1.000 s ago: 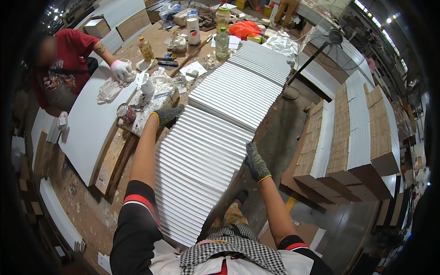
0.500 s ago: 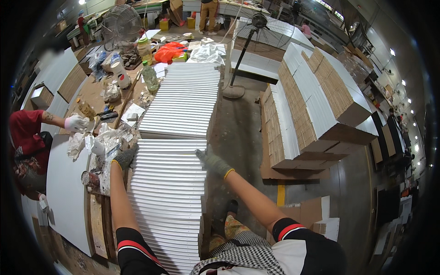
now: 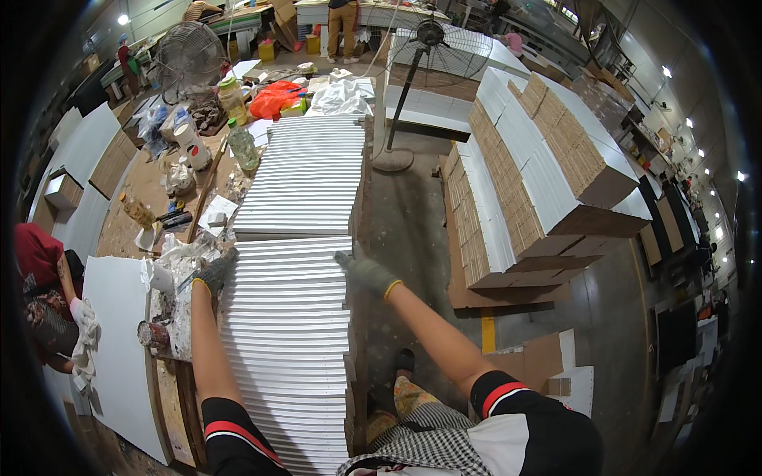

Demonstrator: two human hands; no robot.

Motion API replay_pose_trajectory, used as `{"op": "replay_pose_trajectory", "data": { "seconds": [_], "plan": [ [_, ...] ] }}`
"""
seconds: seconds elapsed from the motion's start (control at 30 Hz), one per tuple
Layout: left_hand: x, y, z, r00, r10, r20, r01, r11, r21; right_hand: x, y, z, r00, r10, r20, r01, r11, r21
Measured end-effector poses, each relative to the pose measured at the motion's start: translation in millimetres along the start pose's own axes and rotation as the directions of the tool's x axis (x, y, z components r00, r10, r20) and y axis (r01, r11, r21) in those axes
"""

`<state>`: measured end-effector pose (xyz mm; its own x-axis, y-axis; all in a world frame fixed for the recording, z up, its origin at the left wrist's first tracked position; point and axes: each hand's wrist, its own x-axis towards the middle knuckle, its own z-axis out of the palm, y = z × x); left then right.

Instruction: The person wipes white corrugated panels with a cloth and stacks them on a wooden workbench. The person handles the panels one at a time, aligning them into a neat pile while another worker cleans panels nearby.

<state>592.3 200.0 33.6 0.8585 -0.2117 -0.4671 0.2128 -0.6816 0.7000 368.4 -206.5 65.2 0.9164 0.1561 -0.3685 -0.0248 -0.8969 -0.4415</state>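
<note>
A row of white panels (image 3: 286, 333) stands on edge in front of me, their long edges packed closely side by side. My left hand (image 3: 214, 274), in a grey knit glove, is closed at the left end of a panel near the far side of this row. Opposite it, my right hand (image 3: 369, 274), gloved alike, has its fingertips at the right end. The panel seems gripped between the two hands; parts of the fingers are hidden. Just beyond lies a second row of white panels (image 3: 302, 174).
To the left, a cluttered workbench (image 3: 186, 226) holds bottles, rags and a dirty tin (image 3: 153, 334). A co-worker's hand holds a white cloth (image 3: 84, 341) on a large white board (image 3: 119, 317). Stacked panels (image 3: 540, 174) and a pedestal fan (image 3: 429, 36) stand right.
My hands stay at the two ends of the near row, with little movement. The co-worker's gloved hand has moved from the bench to the white board, now with a cloth. The view has shifted slightly.
</note>
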Motion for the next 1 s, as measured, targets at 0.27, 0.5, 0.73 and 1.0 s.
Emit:
{"op": "replay_pose_trajectory", "data": {
  "seconds": [0.27,0.5,0.73,1.0],
  "plan": [
    [-43.1,96.1,2.6,0.992,0.046,-0.119,0.044,0.75,0.66,54.0,33.0,-18.9,0.887,0.359,-0.289,-0.058,0.709,0.703],
    [12.1,45.2,15.3,0.918,0.288,-0.272,-0.283,0.957,0.058,46.6,21.8,-20.4,0.87,0.324,-0.371,-0.163,0.901,0.403],
    [-1.4,19.5,-5.2,0.99,0.093,0.109,-0.086,0.994,-0.068,-18.5,-12.7,-43.7,0.982,0.188,0.018,-0.183,0.92,0.346],
    [-118.6,-0.1,-16.7,0.798,0.558,0.229,-0.453,0.304,0.838,-62.8,-6.5,27.1,0.89,0.373,-0.264,0.13,0.347,0.929]
  ]
}}
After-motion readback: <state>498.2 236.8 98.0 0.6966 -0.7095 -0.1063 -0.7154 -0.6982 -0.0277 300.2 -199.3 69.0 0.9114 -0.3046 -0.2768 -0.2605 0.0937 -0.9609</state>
